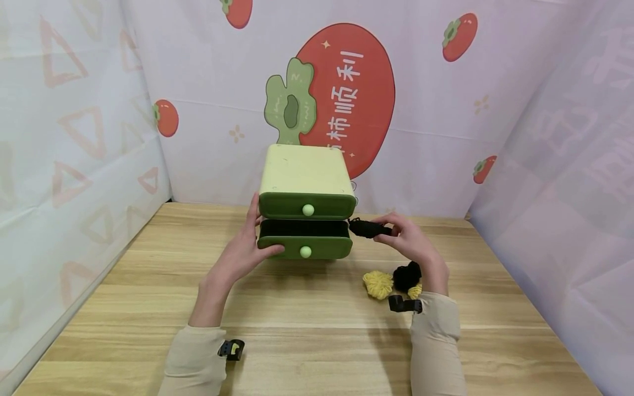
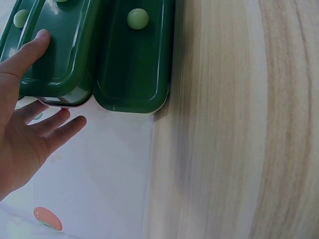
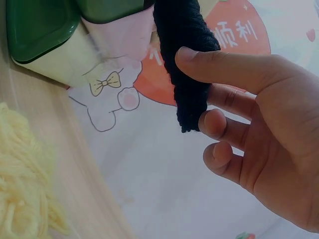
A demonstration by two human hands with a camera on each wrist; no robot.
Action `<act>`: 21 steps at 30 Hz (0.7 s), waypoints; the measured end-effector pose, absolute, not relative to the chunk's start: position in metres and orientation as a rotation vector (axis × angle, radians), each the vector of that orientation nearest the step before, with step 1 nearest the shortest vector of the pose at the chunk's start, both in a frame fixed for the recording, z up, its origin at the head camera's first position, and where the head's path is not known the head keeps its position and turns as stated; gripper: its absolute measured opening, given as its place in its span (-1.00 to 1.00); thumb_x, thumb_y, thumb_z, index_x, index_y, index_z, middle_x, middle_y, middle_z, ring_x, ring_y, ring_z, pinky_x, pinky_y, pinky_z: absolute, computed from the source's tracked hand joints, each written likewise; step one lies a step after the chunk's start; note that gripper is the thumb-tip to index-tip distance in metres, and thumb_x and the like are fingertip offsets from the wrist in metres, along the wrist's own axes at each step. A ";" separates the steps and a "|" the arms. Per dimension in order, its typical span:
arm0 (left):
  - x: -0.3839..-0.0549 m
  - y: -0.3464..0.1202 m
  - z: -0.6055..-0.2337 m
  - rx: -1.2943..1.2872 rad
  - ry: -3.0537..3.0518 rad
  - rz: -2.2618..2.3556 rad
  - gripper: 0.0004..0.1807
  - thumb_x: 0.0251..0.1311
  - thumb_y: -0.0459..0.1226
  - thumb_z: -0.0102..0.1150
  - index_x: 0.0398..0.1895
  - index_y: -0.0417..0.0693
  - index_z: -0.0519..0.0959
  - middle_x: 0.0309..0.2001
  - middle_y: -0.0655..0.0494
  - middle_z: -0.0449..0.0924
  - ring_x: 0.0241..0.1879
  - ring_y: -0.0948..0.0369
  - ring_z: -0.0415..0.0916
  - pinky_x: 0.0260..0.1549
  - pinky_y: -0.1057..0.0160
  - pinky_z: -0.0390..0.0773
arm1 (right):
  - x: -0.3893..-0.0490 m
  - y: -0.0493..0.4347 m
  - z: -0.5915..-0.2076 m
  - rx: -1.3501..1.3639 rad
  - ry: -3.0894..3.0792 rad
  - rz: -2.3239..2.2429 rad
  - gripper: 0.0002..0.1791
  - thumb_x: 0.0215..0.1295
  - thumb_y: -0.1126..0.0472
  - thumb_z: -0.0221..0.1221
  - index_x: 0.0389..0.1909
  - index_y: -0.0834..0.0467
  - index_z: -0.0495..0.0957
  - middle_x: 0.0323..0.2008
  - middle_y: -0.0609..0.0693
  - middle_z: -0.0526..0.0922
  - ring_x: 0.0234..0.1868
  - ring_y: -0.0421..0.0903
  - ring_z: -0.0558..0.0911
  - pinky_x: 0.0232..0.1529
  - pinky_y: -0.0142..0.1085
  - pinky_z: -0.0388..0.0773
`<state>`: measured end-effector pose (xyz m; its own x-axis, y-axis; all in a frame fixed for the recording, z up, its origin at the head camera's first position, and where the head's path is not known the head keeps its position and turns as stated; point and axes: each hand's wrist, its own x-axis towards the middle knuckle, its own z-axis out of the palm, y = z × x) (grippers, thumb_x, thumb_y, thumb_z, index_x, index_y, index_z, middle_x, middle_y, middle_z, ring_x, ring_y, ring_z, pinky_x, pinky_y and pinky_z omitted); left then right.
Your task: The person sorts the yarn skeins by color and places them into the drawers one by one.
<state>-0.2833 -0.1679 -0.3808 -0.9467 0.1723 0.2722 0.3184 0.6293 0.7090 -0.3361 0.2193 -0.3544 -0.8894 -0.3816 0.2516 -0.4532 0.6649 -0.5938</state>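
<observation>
A small cream cabinet (image 1: 307, 170) with green drawer fronts and round pale knobs stands at the back. Its middle drawer (image 1: 277, 248) is pulled out, and the inside looks dark. My left hand (image 1: 240, 253) is at the cabinet's left side, its thumb resting on that drawer's front and its fingers fairly straight and spread near the side. My right hand (image 1: 408, 236) pinches an elongated black yarn bundle (image 1: 366, 228) between thumb and fingers, just right of the open drawer. In the right wrist view, the wound strands of the bundle show clearly.
On the wooden table (image 1: 317, 341), below the right hand, lie a yellow yarn ball (image 1: 378, 285), a black yarn ball (image 1: 407, 276) and another yellow one (image 1: 415, 291) partly hidden by the wrist. Printed cloth (image 1: 213, 154) hangs behind and along both sides.
</observation>
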 end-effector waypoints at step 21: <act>-0.285 -0.169 -0.381 -0.402 -2.672 -1.221 0.40 0.08 0.05 0.45 0.50 0.54 -0.64 0.53 -0.09 0.11 0.48 -0.10 0.16 0.23 -0.27 0.37 | -0.327 0.193 -0.337 0.878 -2.603 0.913 -0.62 0.13 0.16 0.45 0.00 0.02 0.68 -0.16 -0.08 0.67 -0.45 -0.21 0.44 -0.38 -0.37 0.37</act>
